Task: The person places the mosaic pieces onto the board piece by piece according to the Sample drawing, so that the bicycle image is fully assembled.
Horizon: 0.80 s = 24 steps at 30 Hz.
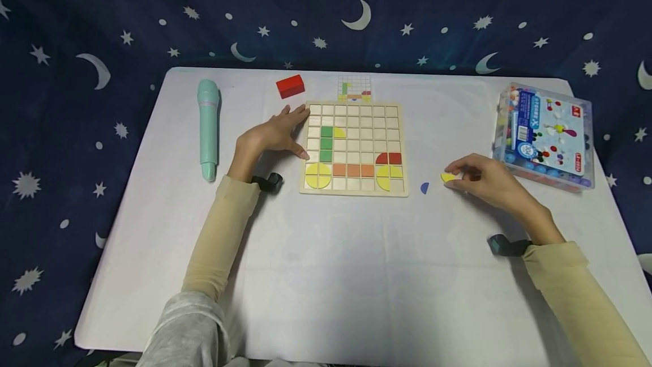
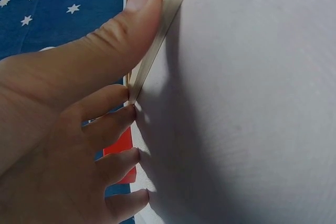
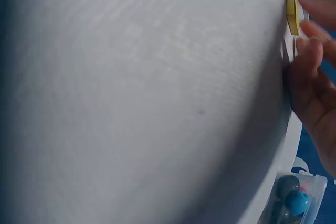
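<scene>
A wooden grid board [image 1: 354,149] lies mid-table with green, yellow, orange and red flat pieces set in its squares. Along its left edge rests my left hand [image 1: 275,132], fingers spread and the thumb on the rim; the left wrist view shows the thumb [image 2: 134,22] against the board's side. To the right of the board, my right hand [image 1: 481,180] pinches a small yellow piece [image 1: 447,177] between thumb and index finger, low over the table. The yellow piece [image 3: 292,15] shows edge-on in the right wrist view. Between board and right hand lies a blue half-round piece [image 1: 424,188].
Behind the board is a small printed pattern card [image 1: 354,88], with a red block [image 1: 290,86] to its left. A mint-green microphone-shaped object [image 1: 207,129] lies at the left. At the right sits a clear plastic box [image 1: 545,135] of coloured balls.
</scene>
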{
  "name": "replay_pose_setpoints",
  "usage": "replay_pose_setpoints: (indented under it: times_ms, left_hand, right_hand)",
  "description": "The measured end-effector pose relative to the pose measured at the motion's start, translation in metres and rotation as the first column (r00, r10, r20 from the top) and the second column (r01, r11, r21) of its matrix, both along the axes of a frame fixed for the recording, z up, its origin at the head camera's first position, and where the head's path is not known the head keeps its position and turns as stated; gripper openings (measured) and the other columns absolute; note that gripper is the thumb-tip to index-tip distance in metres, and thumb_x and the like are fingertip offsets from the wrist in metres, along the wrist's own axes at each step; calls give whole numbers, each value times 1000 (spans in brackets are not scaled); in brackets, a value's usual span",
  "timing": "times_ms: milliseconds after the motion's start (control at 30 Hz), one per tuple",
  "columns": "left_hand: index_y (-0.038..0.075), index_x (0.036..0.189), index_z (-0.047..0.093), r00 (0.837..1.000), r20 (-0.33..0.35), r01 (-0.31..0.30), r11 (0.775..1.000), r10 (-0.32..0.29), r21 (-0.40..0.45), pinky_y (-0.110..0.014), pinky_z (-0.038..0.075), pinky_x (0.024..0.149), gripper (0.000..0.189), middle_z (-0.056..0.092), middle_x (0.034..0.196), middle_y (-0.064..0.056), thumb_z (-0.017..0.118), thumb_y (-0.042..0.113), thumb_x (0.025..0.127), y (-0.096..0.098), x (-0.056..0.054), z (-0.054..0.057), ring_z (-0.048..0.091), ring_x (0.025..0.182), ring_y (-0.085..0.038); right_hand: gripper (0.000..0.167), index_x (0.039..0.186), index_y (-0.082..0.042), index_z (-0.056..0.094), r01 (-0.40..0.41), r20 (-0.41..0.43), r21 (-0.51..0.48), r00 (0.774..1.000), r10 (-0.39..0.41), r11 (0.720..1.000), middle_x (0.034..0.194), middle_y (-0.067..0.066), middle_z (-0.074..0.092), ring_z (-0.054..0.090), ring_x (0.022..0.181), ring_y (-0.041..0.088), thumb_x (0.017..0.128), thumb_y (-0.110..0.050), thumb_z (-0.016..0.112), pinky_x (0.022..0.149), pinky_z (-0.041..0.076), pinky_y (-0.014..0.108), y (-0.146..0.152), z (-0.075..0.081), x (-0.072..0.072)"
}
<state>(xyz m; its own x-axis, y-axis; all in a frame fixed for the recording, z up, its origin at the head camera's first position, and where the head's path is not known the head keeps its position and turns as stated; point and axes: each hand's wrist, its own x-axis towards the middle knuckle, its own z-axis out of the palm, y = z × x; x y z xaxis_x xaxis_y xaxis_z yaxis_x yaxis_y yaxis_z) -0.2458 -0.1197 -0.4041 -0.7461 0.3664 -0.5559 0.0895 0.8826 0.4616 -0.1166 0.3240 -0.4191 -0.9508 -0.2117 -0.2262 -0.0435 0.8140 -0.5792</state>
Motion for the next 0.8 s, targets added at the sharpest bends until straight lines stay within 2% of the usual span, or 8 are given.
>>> replay_pose_setpoints:
  times_ms: [167,433,567,800]
  left_hand:
    - [25,167,12,1000,-9,5,1000,-5,-1,-64,7,127,118,1,175,3,89,29,79,0,2,1,-9,161,-25]
    - [25,167,11,1000,-11,10,1000,-10,1,-63,6,127,117,1,175,3,89,29,79,1,1,1,-10,161,-25]
    - [26,167,11,1000,-9,6,1000,-6,0,-64,6,126,117,1,175,4,89,29,79,0,2,1,-10,161,-25]
    - [26,167,11,1000,-7,-3,1000,3,2,-66,7,126,117,0,175,4,89,29,80,0,2,0,-11,161,-24]
  right_hand:
    - [24,112,0,74,-14,-30,27,999,15,1000,94,11,64,51,81,22,91,-9,78,63,41,19,-1,-1,-1]
    - [12,102,-7,72,-58,-27,34,998,59,998,88,6,64,52,80,21,91,-10,78,64,41,19,-5,0,-4]
    - [10,103,-7,74,-47,4,16,999,47,999,89,6,68,56,80,21,93,-8,75,66,46,16,-8,1,-4]
    - [14,110,-6,73,-30,73,-70,997,35,997,92,11,68,63,76,21,97,-8,70,61,55,23,-15,5,-3]
